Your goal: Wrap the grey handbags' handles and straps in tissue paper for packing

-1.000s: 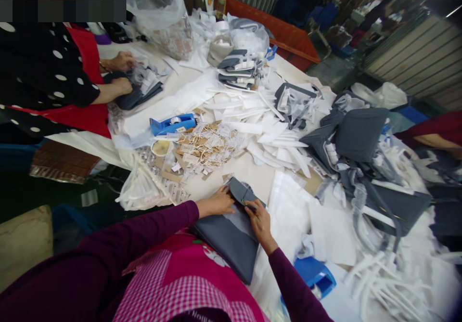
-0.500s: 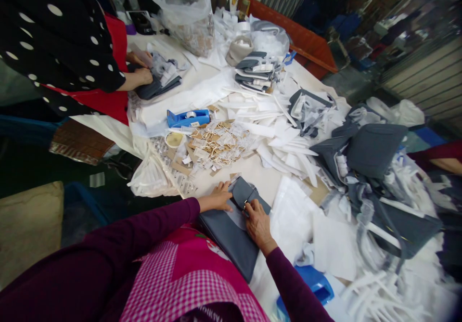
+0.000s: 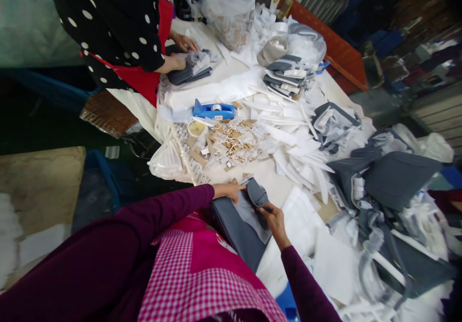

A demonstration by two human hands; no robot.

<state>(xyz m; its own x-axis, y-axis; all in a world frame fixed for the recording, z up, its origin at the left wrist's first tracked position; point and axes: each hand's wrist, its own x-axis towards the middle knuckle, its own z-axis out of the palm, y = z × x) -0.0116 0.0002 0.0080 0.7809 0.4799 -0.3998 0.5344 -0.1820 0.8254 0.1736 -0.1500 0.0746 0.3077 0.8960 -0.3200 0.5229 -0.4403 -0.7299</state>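
A dark grey-blue bag (image 3: pixel 236 230) lies in front of me at the table edge, against my pink checked apron. A translucent whitish sheet (image 3: pixel 249 213) lies on it, partly under a curled grey strap or flap (image 3: pixel 255 193). My left hand (image 3: pixel 229 190) rests at the bag's upper left edge, fingers stretched out and touching the sheet and the base of the flap. My right hand (image 3: pixel 276 222) pinches the dark end of that strap or flap on the right side; its fingertips hide part of it.
Tags with strings (image 3: pixel 234 141), a blue tape dispenser (image 3: pixel 213 110) and white foam strips (image 3: pixel 299 153) lie beyond the bag. Grey bags (image 3: pixel 400 180) pile up at right. Across the table a person in a spotted top handles another grey bag (image 3: pixel 189 74).
My right hand has drawn the strap or flap end away from the bag's middle, uncovering more of the sheet. My left hand's fingers have shifted slightly. The camera view has turned left.
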